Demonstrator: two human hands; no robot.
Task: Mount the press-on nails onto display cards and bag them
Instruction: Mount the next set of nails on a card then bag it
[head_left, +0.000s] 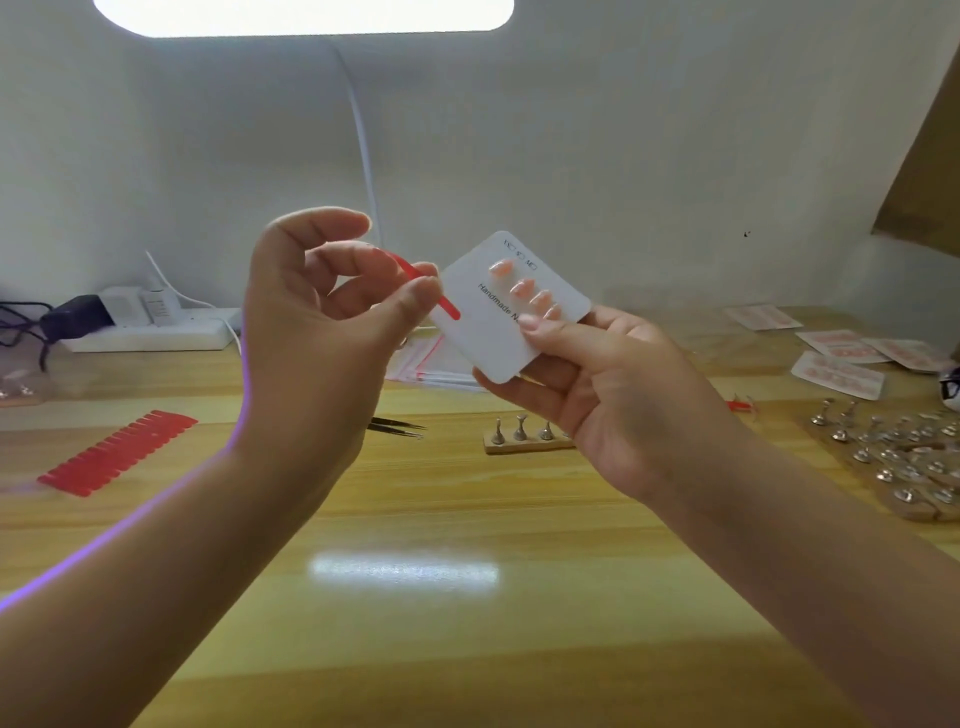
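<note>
My right hand holds a white display card raised above the table, thumb on its face. Several peach press-on nails sit in a row on the card, beside printed text. My left hand pinches a thin red strip between thumb and fingers; the strip's lower end reaches the card's left edge. A stack of clear bags with red edges lies on the table behind the card.
Red strip sheet at left, tweezers in the middle, a wooden block with metal nail stands. Many loose stands and finished cards at right. Power strip and chargers by the wall.
</note>
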